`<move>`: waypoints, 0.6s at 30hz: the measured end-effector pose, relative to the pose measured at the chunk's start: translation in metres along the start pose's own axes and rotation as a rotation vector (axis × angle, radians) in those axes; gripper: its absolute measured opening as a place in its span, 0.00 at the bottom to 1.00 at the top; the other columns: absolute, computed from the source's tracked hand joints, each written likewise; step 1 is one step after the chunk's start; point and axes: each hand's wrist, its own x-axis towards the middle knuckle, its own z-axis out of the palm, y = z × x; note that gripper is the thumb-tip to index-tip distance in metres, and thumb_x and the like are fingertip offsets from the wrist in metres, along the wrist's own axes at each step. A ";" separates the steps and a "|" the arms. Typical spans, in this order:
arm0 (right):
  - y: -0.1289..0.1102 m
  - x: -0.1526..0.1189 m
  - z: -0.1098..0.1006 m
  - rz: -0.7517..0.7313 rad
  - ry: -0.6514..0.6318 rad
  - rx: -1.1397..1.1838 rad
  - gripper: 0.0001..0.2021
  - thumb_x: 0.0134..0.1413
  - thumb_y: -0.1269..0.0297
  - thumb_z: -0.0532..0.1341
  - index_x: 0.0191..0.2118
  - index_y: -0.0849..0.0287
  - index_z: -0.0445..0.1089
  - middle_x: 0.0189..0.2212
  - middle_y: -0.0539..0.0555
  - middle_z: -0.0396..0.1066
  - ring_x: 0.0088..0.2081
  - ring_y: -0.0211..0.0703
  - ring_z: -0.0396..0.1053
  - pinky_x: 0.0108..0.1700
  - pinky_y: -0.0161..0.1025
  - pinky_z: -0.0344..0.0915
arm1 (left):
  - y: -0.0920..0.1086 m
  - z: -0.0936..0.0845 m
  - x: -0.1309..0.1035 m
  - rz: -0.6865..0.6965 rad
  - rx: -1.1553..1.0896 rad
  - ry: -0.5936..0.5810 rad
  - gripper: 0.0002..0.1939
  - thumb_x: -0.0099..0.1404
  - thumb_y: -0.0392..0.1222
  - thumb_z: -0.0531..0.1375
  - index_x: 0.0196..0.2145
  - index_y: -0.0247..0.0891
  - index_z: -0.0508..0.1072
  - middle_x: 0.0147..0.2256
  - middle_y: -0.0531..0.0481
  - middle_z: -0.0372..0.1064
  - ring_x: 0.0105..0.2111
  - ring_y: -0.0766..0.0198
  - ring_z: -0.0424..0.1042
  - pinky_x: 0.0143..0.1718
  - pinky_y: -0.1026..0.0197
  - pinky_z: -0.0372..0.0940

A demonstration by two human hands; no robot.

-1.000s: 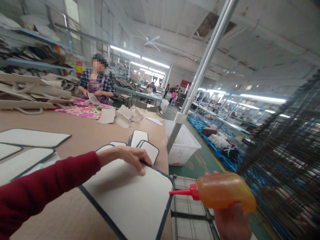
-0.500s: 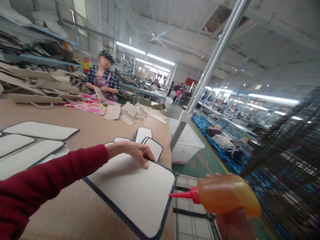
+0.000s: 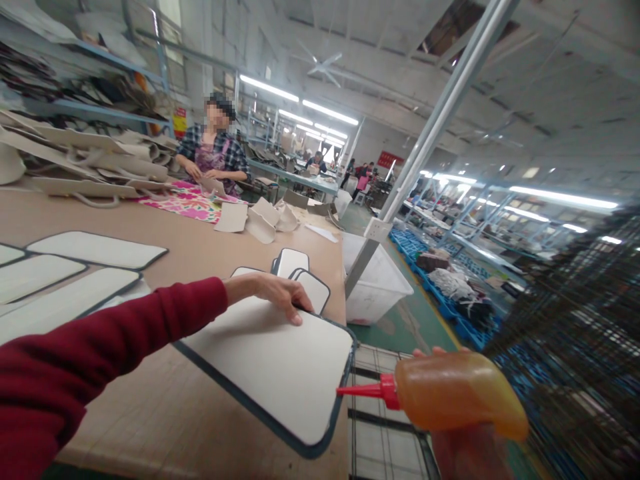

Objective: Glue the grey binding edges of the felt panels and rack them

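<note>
A white panel with dark blue edging (image 3: 280, 360) is tilted over the near right part of the table. My left hand (image 3: 275, 293) grips its far edge, thumb on the white face, other fingers hidden behind it. In my right hand (image 3: 467, 443) is a squeeze bottle of amber liquid (image 3: 455, 393), lying sideways. Its red nozzle (image 3: 365, 390) points left, and the tip is at the panel's right edge; whether it touches is unclear. Smaller edged pieces (image 3: 313, 290) lie just beyond my left hand.
Long edged panels (image 3: 100, 249) lie on the brown table (image 3: 200, 243) at left. Beige pieces (image 3: 75, 150) are piled behind them. Across the table a person (image 3: 213, 150) handles a piece near floral cloth (image 3: 193, 200). A white bin (image 3: 375, 287) and metal post (image 3: 425, 133) stand right.
The panel's near corner has risen in view, and the nozzle tip now sits lower along its right edge. Both hands keep their holds. The surroundings have shifted slightly to the right in view.
</note>
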 end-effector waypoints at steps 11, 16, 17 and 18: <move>0.001 0.004 -0.010 -0.047 -0.198 0.061 0.32 0.42 0.45 0.64 0.53 0.52 0.63 0.44 0.58 0.73 0.41 0.56 0.73 0.37 0.54 0.73 | -0.006 -0.003 0.000 -0.033 -0.079 0.002 0.19 0.50 0.45 0.68 0.39 0.36 0.79 0.32 0.49 0.76 0.30 0.60 0.70 0.34 0.64 0.63; -0.004 -0.001 0.000 -0.064 -0.127 0.015 0.30 0.47 0.44 0.60 0.54 0.52 0.62 0.46 0.58 0.71 0.42 0.53 0.73 0.37 0.51 0.73 | -0.006 -0.002 -0.001 -0.033 -0.092 0.017 0.17 0.50 0.44 0.67 0.38 0.36 0.79 0.29 0.50 0.75 0.28 0.61 0.70 0.32 0.64 0.62; -0.003 -0.001 0.000 -0.065 -0.128 0.007 0.29 0.47 0.43 0.60 0.54 0.52 0.62 0.46 0.58 0.72 0.42 0.54 0.73 0.37 0.51 0.73 | -0.006 -0.002 -0.001 -0.032 -0.088 0.020 0.16 0.51 0.43 0.67 0.38 0.36 0.79 0.29 0.51 0.75 0.27 0.62 0.69 0.32 0.64 0.62; -0.003 -0.001 -0.001 -0.059 -0.124 0.002 0.29 0.47 0.43 0.59 0.53 0.52 0.62 0.45 0.59 0.72 0.41 0.54 0.73 0.36 0.51 0.73 | -0.006 -0.002 -0.002 -0.034 -0.086 0.027 0.15 0.51 0.42 0.66 0.38 0.36 0.79 0.28 0.51 0.75 0.26 0.63 0.69 0.31 0.64 0.62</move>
